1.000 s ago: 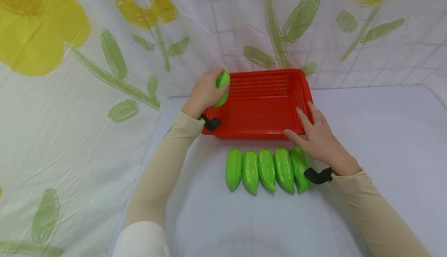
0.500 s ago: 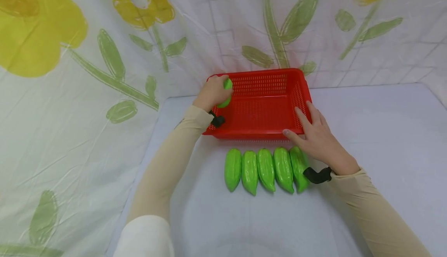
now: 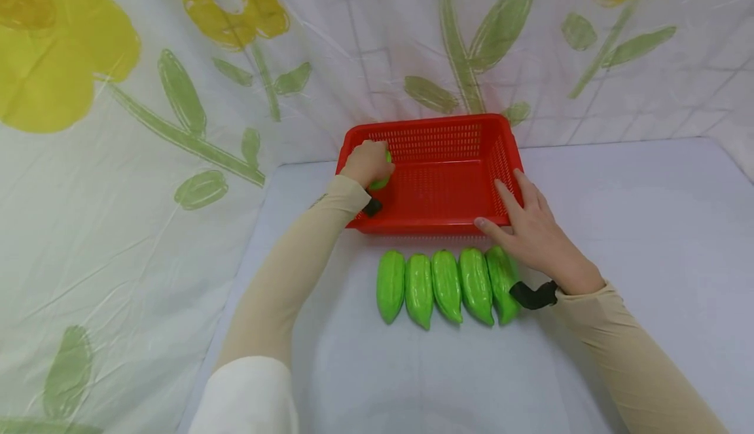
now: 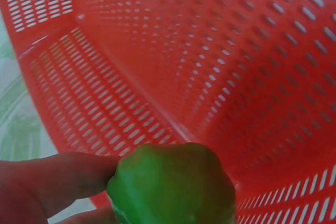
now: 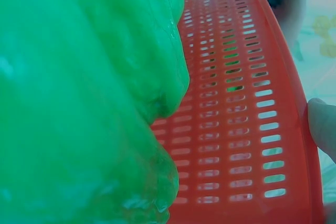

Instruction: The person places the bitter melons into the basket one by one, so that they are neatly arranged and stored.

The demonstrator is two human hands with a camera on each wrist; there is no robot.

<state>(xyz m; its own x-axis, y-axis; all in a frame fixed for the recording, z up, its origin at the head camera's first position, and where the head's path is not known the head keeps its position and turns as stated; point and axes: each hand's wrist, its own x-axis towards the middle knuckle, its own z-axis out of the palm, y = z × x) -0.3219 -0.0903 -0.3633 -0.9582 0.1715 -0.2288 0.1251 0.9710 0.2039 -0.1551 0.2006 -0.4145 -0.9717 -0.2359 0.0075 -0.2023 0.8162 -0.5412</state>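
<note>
My left hand (image 3: pixel 370 162) grips a green bitter melon (image 3: pixel 380 182) inside the left end of the red basket (image 3: pixel 432 229). In the left wrist view, the lobed end of this bitter melon (image 4: pixel 173 184) shows beside a finger and the basket's slotted wall. My right hand (image 3: pixel 533 234) rests on the basket's front right corner with its fingers spread and fairly straight. Below the basket, several glossy, ridged bitter melons (image 3: pixel 446 287) lie side by side with their pointed tips toward me. The rightmost of them is partly covered by the right hand and its wrist camera.
The basket stands on a pale table (image 3: pixel 365 368) near its back edge. Behind and to the left hangs a white cloth (image 3: pixel 330 21) printed with yellow flowers and green leaves. The row of bitter melons lies close to the basket's front wall.
My left hand has moved right and down into the basket, carrying the bitter melon with it. The right hand stays on the basket corner, and the row on the table is unchanged.
</note>
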